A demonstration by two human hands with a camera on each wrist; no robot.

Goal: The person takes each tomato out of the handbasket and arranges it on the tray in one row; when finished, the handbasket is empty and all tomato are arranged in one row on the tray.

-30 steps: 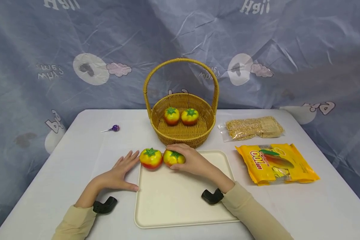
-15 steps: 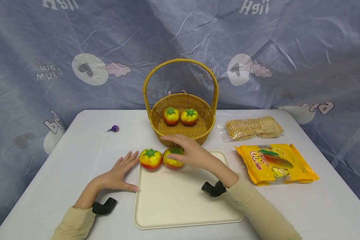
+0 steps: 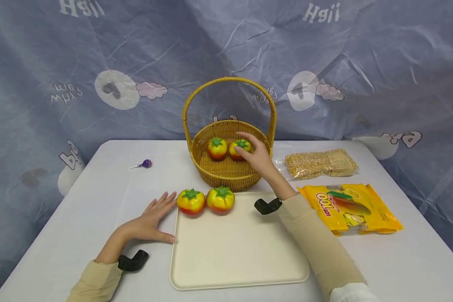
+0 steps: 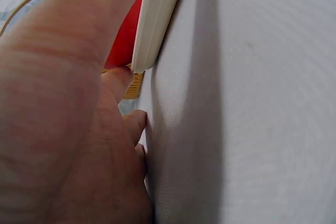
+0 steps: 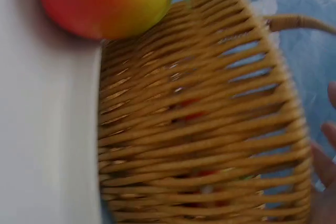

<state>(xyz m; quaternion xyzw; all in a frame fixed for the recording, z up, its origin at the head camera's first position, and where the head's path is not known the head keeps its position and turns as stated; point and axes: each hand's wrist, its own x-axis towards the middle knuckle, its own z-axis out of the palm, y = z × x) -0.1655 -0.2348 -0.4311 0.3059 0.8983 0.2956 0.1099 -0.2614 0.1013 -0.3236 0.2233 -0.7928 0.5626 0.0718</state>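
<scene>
Two yellow-red tomatoes with green leafy tops lie in the wicker basket: a left tomato and a right tomato. My right hand reaches over the basket's right rim, its thumb and fingers spread at the right tomato; whether they touch it is unclear. Two more, a front left tomato and a front right tomato, sit side by side at the far left of the cream tray. My left hand rests spread on the table, thumb tip at the tray's left edge and fingertips near the front left tomato.
A purple-headed lollipop lies at the back left. On the right are a clear bag of corn kernels and a yellow candy bag. The basket's tall handle arches above it, with a patterned cloth behind.
My right hand has let go of the front right tomato on the tray, risen off it and moved forward and right to the basket. The left hand stays put.
</scene>
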